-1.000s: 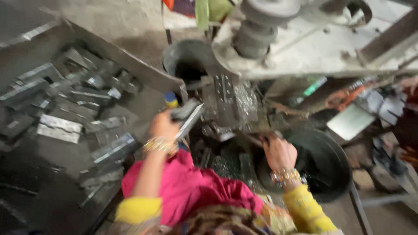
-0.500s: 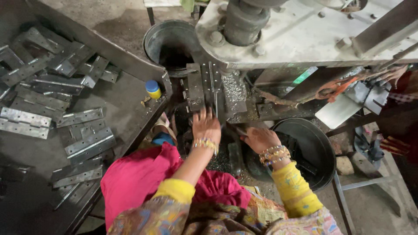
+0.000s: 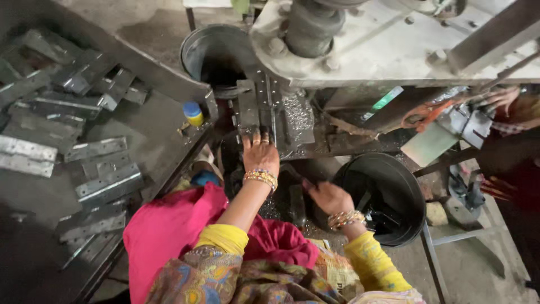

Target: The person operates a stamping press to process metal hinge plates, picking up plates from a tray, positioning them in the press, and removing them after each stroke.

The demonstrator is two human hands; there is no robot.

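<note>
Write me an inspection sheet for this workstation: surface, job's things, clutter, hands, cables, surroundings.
Surface: dark metal tray table on the left; grey press machine bed above the hands.
Job's things: left hand rests flat on the metal die plate under the press; a stack of flat metal hinge plates lies on the tray table.
Clutter: small yellow bottle with blue cap at the tray edge; metal shavings on the die; scissors with orange handles to the right.
Hands: left hand flat, fingers spread; right hand curled low beside the black bucket, its contents unclear.
Cables: nothing seen.
Surroundings: second dark bucket behind the die; another person's hand at the right edge.
</note>
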